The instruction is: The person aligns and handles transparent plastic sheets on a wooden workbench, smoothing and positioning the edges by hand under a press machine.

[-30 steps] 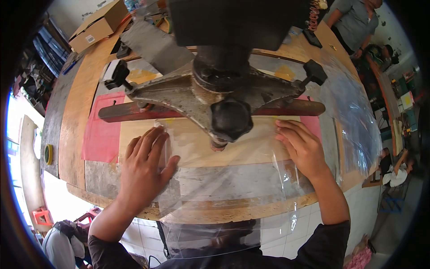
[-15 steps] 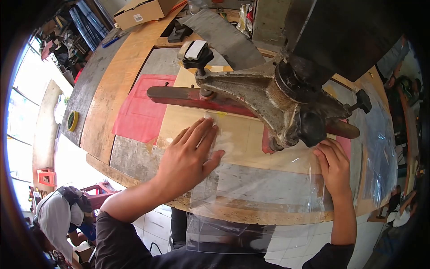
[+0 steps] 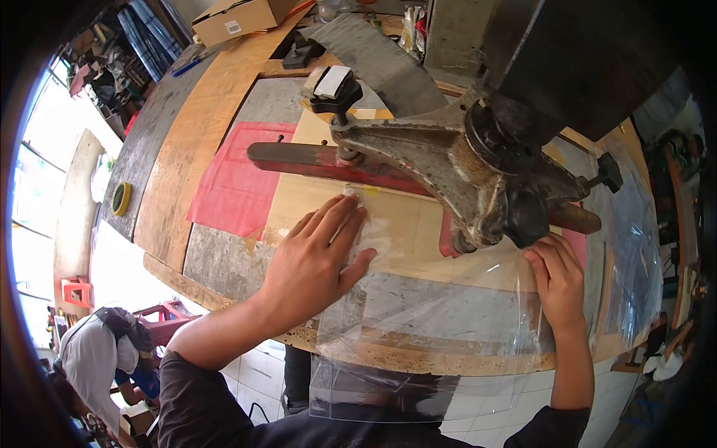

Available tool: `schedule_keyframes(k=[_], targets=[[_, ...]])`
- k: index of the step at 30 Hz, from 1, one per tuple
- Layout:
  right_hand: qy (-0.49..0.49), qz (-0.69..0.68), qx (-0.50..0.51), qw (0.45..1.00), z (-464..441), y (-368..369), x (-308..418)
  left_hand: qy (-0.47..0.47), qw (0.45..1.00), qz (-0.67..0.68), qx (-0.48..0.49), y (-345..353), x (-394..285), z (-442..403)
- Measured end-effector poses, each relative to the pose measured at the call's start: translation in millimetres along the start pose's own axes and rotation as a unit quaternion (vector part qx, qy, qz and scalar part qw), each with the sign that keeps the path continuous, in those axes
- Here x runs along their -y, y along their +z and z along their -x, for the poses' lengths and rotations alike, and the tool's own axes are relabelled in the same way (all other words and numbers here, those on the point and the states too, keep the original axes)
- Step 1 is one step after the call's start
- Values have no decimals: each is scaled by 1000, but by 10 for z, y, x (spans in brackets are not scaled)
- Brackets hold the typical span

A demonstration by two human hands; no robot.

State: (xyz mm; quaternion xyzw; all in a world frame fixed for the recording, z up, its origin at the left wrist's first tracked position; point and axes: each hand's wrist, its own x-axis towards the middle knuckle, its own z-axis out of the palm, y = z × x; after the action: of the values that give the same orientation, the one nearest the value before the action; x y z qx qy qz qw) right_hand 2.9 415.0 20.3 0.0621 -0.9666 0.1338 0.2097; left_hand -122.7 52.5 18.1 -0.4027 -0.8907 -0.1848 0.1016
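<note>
A clear plastic sheet (image 3: pixel 448 336) lies across the work surface and hangs over its front edge toward my body. My left hand (image 3: pixel 317 250) rests flat on the sheet's left side, fingers stretched toward the red bar and thumb apart. At the sheet's right edge my right hand (image 3: pixel 559 272) is closed, thumb against fingers, with the plastic between them; its fingertips are partly hidden below a black knob (image 3: pixel 525 216). Above both hands stands a metal machine head (image 3: pixel 418 142) carrying a worn red bar (image 3: pixel 299 158). Beneath the plastic is a pale yellowish board (image 3: pixel 299 205).
A red sheet (image 3: pixel 237 179) lies left of the board. Farther left is a yellow tape roll (image 3: pixel 121 199). A cardboard box (image 3: pixel 239 21) sits at the back. More clear plastic (image 3: pixel 631 254) covers the right side. Another person (image 3: pixel 97 366) bends over at lower left.
The view has shifted very slightly. Both hands keep their places on the plastic sheet, and the machine head looks unchanged.
</note>
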Motion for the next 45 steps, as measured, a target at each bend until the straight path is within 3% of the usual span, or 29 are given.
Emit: schedule_keyframes(k=[8,13,19,25,45], targets=[[-1,3,3,1000,8,-3,-23,45,996,41,61,-227,132,-36],[5,0,7,1000,15,2,-21,76,994,-49,56,-104,143,20],[7,5,8,1000,20,2,-4,27,998,-37,52,-50,7,-18],[-1,11,12,1000,14,2,-1,28,998,-51,8,68,-11,42],[6,9,21,1000,22,10,15,32,998,-58,23,81,-4,80]])
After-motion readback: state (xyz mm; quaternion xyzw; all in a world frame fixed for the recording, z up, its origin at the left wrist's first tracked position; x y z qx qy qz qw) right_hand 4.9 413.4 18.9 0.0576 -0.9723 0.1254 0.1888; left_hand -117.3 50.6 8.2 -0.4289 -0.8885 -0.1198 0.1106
